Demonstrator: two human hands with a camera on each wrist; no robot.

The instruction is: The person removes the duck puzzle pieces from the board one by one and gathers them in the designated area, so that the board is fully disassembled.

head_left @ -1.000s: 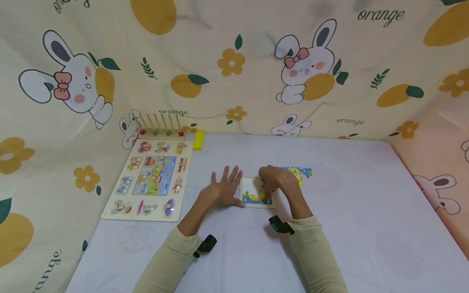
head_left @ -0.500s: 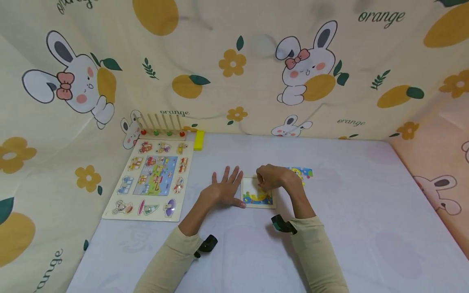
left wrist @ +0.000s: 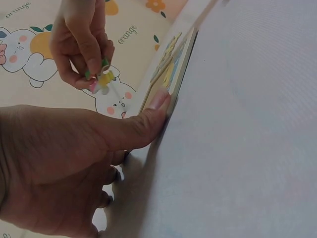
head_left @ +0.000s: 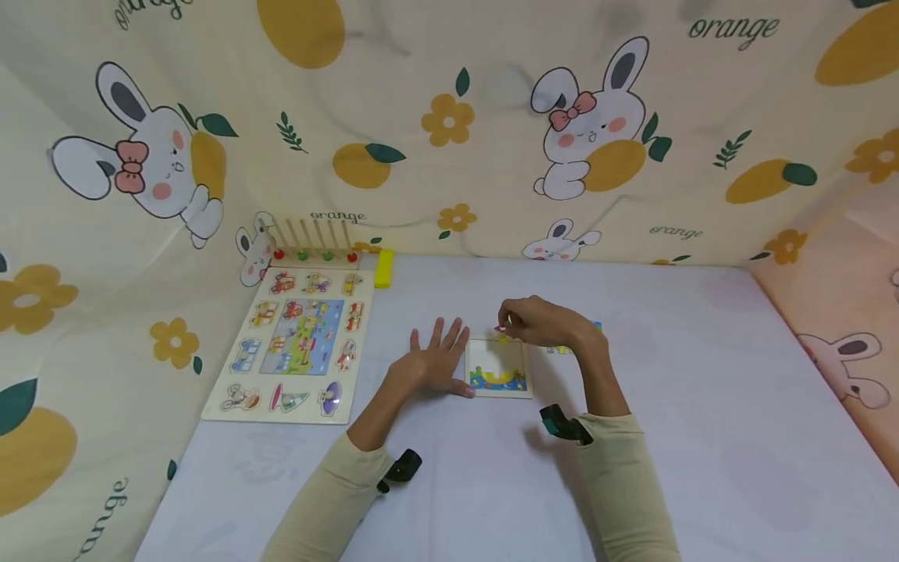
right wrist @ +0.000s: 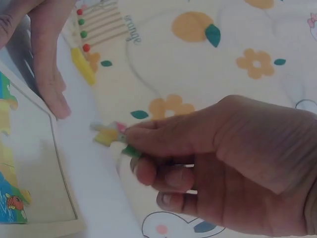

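Observation:
A small square puzzle tray (head_left: 497,353) lies on the table, its near side filled with blue and yellow pieces and its far part bare. My left hand (head_left: 431,368) rests beside it with fingers spread, the thumb touching the tray's left edge. My right hand (head_left: 544,321) is raised over the tray's far right corner. Between its thumb and fingers it pinches a jigsaw piece (right wrist: 108,136), yellow, pink and green, held clear of the tray. Under the right forearm, more puzzle pieces (head_left: 559,350) lie on the table, partly hidden.
A large peg puzzle board (head_left: 265,400) with vehicle pictures lies on the left. Behind it stands a wooden rack (head_left: 319,264) with upright rods and red and green beads, next to a yellow block (head_left: 383,269). Printed cloth walls (head_left: 393,94) enclose the table.
My right hand has lifted up and away from the tray's inside, with the jigsaw piece now visible in its fingers. My left hand has kept its place at the tray's edge.

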